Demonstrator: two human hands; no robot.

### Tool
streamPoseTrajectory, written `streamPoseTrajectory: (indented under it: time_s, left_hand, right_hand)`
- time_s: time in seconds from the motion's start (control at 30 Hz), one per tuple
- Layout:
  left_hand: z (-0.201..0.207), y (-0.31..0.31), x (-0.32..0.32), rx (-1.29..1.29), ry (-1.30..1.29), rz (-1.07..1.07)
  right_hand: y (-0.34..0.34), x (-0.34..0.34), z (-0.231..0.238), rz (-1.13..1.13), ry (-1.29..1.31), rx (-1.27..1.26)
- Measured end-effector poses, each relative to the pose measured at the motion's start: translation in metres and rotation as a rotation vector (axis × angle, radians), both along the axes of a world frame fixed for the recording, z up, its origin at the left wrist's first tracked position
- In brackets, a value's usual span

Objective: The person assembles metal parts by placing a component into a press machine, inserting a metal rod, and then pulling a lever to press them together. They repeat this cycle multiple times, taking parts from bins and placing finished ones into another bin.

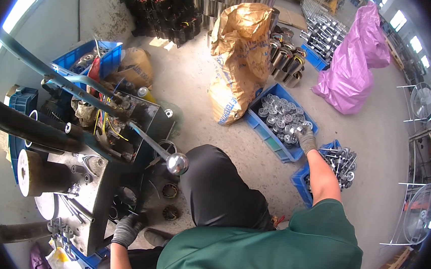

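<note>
My right hand (306, 138), in a grey knit glove, reaches into a blue crate (268, 139) of round silver metal parts (279, 114). Its fingers are bent and closed at one of these parts. My left hand (127, 231), also gloved, is low beside the metal workbench (83, 225); its fingertips blend into the dark area there, so their grip is unclear. Above it stands a press machine, its lever ending in a shiny ball knob (177, 164). Two ring-shaped parts with copper windings (170, 190) lie on the floor by my knee.
A second blue crate (302, 184) holds metal shafts, close beside my right forearm. Beyond the parts crate stand a tan sack (241, 60) and a pink sack (350, 64). Metal cylinders (287, 62) are stacked behind. Fan frames (419, 214) line the right side.
</note>
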State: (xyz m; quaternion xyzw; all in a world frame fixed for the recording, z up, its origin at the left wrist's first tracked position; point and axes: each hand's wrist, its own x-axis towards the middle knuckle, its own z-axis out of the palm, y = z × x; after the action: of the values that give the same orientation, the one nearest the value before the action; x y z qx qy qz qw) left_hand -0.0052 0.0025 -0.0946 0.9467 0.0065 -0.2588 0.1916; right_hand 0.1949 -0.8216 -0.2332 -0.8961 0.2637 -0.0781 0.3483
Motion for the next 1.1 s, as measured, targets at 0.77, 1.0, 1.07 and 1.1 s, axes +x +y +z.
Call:
streamPoseTrajectory:
  time_s: [0.77,1.0,1.07,1.1]
  left_hand:
    - [0.083,-0.044,0.013,-0.279,-0.490,0.031]
    - [0.077,-0.045,0.011,-0.694,-0.706,0.141]
    - [0.077,-0.041,0.006,-1.055,-0.610,0.264]
    - [0.077,-0.039,0.003,-1.053,-0.627,0.289]
  right_hand:
    - [0.444,0.086,0.222,1.420,0.224,0.347]
    - [0.572,-0.009,0.249,1.561,0.565,0.737]
    - [0.590,-0.019,0.244,1.597,0.563,0.862]
    - [0.595,-0.022,0.239,1.621,0.579,0.851]
